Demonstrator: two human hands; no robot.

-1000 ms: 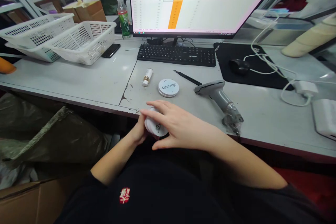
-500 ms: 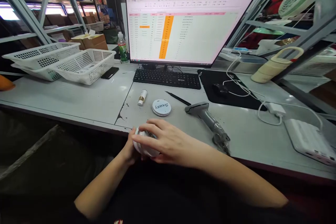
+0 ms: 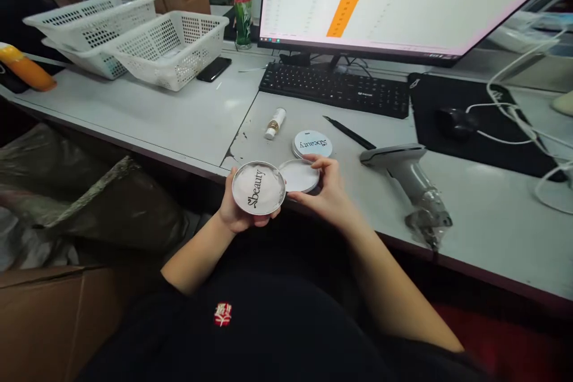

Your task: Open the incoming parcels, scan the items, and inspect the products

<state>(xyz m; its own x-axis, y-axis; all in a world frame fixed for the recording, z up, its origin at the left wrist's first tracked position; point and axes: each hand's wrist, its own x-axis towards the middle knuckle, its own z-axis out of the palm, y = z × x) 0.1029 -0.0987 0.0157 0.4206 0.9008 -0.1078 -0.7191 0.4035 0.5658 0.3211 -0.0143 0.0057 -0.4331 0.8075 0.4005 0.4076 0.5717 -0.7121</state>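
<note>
My left hand (image 3: 237,215) is wrapped round a shallow round tin (image 3: 258,188) with a raised metal rim and the word "beauty" inside it. Between the thumb and fingers of my right hand (image 3: 335,194) is a round lid (image 3: 301,176), pale inside, held right beside the tin. Just behind the lid a second round white tin (image 3: 313,144), also marked "beauty", lies on the table. A small white bottle with a gold band (image 3: 275,123) lies on its side to the left of that tin.
A barcode scanner (image 3: 412,179) lies at the right, beside a slim black pen-like tool (image 3: 349,132). Behind are a keyboard (image 3: 335,88), monitor (image 3: 403,6) and mouse (image 3: 455,122). White baskets (image 3: 179,59), a phone (image 3: 213,69) and a green-labelled bottle (image 3: 243,12) stand left.
Both hands were closed together round the tin. The lid is now apart from it in my right hand, and the tin's inside faces up. The view has tilted down and come closer.
</note>
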